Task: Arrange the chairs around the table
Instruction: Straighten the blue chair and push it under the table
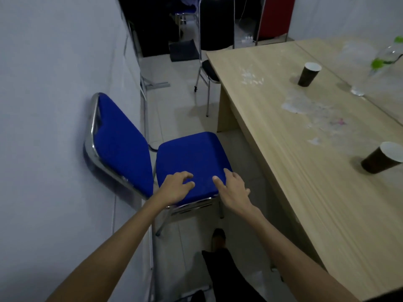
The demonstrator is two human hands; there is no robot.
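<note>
Head view: both the left hand (pixel 174 189) and right hand (pixel 232 190) are spread open, holding nothing, over the blue chair (pixel 192 158), whose seat edges are best gripped firmly before it is swung toward the table (pixel 294 131).

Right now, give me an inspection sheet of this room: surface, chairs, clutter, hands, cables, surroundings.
Surface: wooden table, smeared with white residue.
Job's things: blue chair with its back against the wall, seat facing the table; black chair at the table's far end.
Clutter: two dark paper cups, clear bottle.
Hands: left hand and right hand spread over the blue seat's front edge, no closed grip.
Cables: thin wire hanging beside the red panel.
Surroundings: white wall, tiled floor.
</note>
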